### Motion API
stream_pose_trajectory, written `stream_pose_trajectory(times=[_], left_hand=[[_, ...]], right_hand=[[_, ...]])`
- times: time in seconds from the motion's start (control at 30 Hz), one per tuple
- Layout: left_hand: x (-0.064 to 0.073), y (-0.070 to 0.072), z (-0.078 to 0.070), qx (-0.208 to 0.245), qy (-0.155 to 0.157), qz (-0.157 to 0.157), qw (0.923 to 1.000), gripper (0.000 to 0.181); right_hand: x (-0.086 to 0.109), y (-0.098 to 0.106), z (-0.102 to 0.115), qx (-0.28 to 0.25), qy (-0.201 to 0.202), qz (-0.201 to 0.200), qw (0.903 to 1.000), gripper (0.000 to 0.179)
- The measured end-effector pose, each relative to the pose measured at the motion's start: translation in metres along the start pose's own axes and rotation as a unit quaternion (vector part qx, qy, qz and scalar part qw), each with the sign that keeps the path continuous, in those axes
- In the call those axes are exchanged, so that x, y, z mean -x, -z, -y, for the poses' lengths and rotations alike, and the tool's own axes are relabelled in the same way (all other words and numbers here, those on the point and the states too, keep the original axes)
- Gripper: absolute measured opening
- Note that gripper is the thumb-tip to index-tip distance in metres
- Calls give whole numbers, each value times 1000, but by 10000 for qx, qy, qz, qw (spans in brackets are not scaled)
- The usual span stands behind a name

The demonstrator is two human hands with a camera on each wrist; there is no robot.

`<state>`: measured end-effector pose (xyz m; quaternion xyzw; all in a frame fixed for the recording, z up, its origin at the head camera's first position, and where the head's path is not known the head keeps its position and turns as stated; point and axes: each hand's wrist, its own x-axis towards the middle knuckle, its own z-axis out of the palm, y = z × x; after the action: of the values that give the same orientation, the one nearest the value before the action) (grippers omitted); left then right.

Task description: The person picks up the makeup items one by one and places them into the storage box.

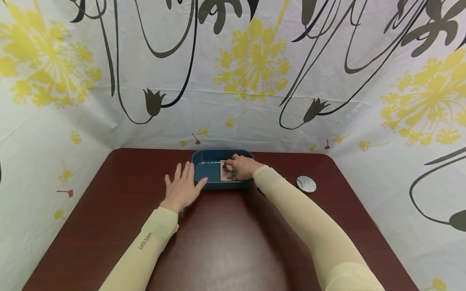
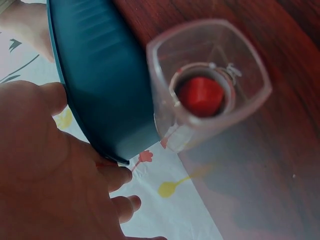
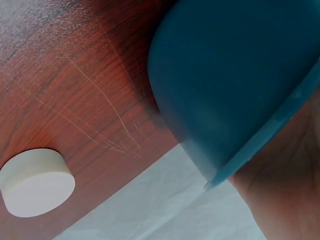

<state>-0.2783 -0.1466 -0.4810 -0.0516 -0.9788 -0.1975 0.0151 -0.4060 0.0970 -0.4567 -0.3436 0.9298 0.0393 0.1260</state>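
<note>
Card (image 1: 223,174) is showing inside the tray (image 1: 218,186); the right hand (image 1: 245,167) is curling over it, grip unclear, while the left hand (image 1: 182,190) is spreading wide beside the tray, holding nothing.

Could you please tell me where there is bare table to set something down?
The tabletop looks bare between left sleeve and right sleeve, and left of the left sleeve. It is crowded around the blue tray: left hand, right hand, clear container and, rightward, a white cylinder.
</note>
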Motion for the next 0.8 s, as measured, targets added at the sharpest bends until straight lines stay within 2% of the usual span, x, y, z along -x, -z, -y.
stream_pose_trajectory(times=[0.13,0.3,0.53,0.8], left_hand=[[0,0,-2,21,-4,25,10000,88],[-1,-1,0,-23,-26,-11,10000,89],[0,-1,0,-47,-17,-4,10000,90],[0,2,-1,-55,19,55,10000,89]], right_hand=[[4,0,-2,-27,10,-66,10000,63],[9,7,-4,-335,53,-171,9993,70],[16,11,-5,-664,47,-372,9971,66],[24,8,-5,-614,-105,-827,9946,59]])
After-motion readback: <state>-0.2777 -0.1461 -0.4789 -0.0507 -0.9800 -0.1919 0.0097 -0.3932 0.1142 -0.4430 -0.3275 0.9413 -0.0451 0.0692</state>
